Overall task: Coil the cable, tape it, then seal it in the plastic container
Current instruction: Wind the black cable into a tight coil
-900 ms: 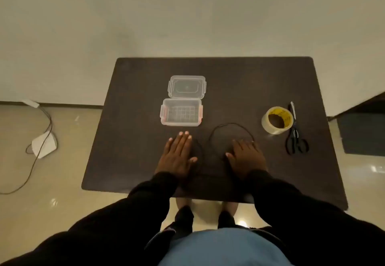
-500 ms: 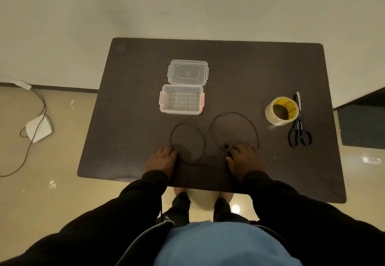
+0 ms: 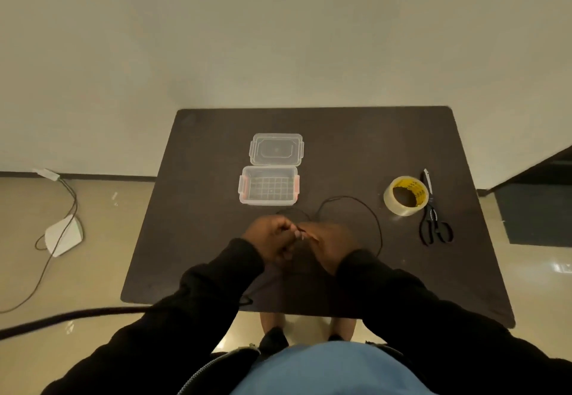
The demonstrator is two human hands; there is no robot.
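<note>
Black cable [image 3: 356, 209] lies in a loose loop on the dark table [image 3: 198, 240], just in front of the two hands. The left hand [image 3: 272, 237] and right hand [image 3: 331, 244] meet over the near part of the table, touching each other. The left fingers are curled in tight and seem to pinch the cable; I cannot tell what the right fingers are doing. A clear box [image 3: 268, 189] sits open past the hands, with its lid [image 3: 276, 149] lying flat just behind it. Off to the right are the tape [image 3: 405, 195] and, touching it, the scissors [image 3: 433, 218].
</note>
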